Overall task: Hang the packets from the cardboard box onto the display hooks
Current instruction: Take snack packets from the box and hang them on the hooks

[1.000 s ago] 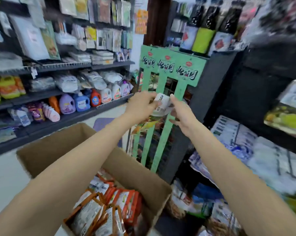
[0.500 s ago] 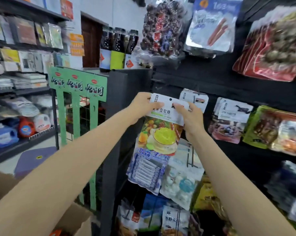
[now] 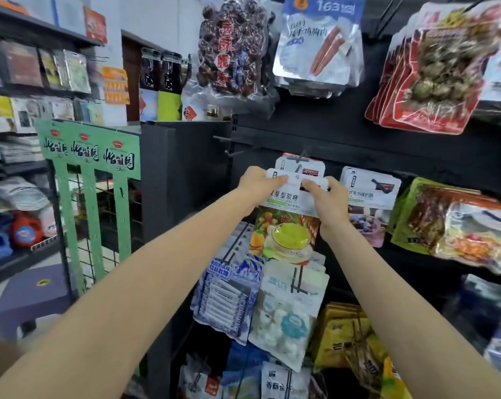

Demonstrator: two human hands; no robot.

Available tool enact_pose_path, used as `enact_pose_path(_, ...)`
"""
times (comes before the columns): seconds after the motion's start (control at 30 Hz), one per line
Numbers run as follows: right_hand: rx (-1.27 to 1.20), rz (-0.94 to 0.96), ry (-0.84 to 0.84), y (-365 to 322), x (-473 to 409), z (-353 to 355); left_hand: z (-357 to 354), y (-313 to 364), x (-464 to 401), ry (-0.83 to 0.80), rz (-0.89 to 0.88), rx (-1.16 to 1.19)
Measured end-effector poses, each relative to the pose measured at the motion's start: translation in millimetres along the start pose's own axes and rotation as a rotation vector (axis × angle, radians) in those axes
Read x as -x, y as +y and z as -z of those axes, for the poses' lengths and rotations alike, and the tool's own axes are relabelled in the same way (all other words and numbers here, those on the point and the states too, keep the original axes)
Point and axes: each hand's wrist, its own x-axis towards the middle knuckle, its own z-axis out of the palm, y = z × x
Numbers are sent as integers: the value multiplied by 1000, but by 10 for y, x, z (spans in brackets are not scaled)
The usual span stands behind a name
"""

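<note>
I hold one candy packet point(image 3: 286, 223), white at the top with a picture of a green cup and fruit, up against the black display wall. My left hand point(image 3: 256, 187) pinches its top left corner and my right hand point(image 3: 327, 201) pinches its top right corner. The packet's hang hole sits at the tip of a metal display hook point(image 3: 301, 161), in front of similar packets point(image 3: 299, 165) hanging on that hook. A bare hook point(image 3: 237, 152) sticks out to the left. The cardboard box is out of view.
More packets hang all around: dates point(image 3: 232, 50) and chicken strips point(image 3: 315, 44) above, a white packet point(image 3: 370, 194) to the right, blue and white bags point(image 3: 229, 298) below. A green rack point(image 3: 91, 148) and a purple stool point(image 3: 33, 292) stand to the left.
The view swung right and up from the cardboard box to the black hook wall. Both hands carried the packet up to the hook, closer to the hanging packets.
</note>
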Motion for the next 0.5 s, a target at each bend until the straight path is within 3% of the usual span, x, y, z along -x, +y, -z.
enact_pose_path(0.2, 45, 76, -18, 32, -101, -84, 30, -50, -83, 68, -15, 55)
enact_pose_path(0.5, 152, 93, 54, 129, -226, -85, 24, -95, -235, 29, 23, -57)
